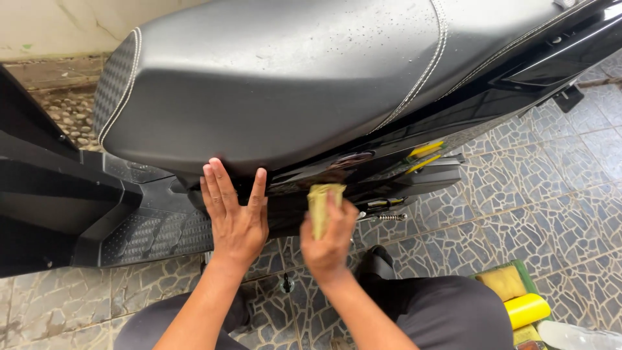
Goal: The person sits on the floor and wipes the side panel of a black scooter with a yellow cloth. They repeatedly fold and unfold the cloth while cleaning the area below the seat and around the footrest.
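A black scooter stands side-on in front of me, its grey-black seat (278,71) with white stitching filling the top of the head view. My left hand (234,217) lies flat, fingers spread, against the glossy black side panel (304,185) just under the seat's front edge. My right hand (328,236) is closed around a folded yellowish cloth (321,202), pressing it against the same panel a little to the right. Water drops speckle the seat.
The ribbed black footboard (149,227) runs to the left. A folded passenger footrest (434,175) with yellow marks sticks out on the right. The floor is wet mosaic stone tile (538,194). A yellow bottle (526,310) and a sponge (502,282) lie at lower right by my knee.
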